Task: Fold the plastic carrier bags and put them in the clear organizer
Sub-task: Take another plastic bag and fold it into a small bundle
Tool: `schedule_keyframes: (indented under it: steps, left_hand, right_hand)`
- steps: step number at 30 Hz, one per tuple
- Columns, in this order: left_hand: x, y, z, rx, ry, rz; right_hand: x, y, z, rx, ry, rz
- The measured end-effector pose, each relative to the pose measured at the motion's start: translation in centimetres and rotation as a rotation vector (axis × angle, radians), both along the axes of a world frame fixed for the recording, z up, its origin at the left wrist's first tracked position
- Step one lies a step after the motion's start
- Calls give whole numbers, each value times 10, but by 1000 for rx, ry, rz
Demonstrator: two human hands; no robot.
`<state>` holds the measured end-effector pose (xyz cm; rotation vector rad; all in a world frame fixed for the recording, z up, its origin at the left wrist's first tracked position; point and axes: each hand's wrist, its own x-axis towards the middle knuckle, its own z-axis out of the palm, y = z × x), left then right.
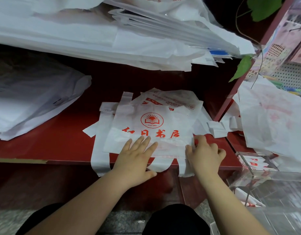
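Note:
A white carrier bag with a red book logo and red characters lies flat on the red shelf, on top of a few more bags. My left hand presses flat on its near edge with fingers spread. My right hand rests at the bag's right edge, fingers bent at the plastic there. The clear organizer stands at the lower right, with folded white and red bags inside.
Large stacks of white bags sit on the upper shelf and a pile lies at the left. Loose bags lie right of a red upright post. Green leaves hang at the right.

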<state>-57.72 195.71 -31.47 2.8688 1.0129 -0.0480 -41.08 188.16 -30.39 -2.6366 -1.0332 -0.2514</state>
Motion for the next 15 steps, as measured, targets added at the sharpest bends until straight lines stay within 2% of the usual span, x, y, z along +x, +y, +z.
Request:
schedule_keyframes:
  steps: [2, 4, 5, 7, 9, 12, 15]
  left_hand:
    - [2, -2, 1, -1, 31, 18]
    - [3, -2, 2, -7, 44, 42]
    - [4, -2, 2, -10, 43, 47]
    - [3, -3, 2, -19, 47, 57]
    - [3, -3, 2, -32, 54, 55]
    - [2, -2, 4, -52, 73, 51]
    - [-4, 3, 6, -68, 59, 65]
  right_hand:
    - [-5, 7, 0, 121, -187, 71]
    - [-15, 13, -3, 165, -266, 333]
    - [-19, 15, -8, 146, -239, 490]
    - [-28, 17, -13, 90, -24, 740]
    - [-30, 14, -11, 3, 148, 782]
    - [-18, 6, -11, -172, 94, 718]
    - [-3, -5, -7, -254, 95, 648]
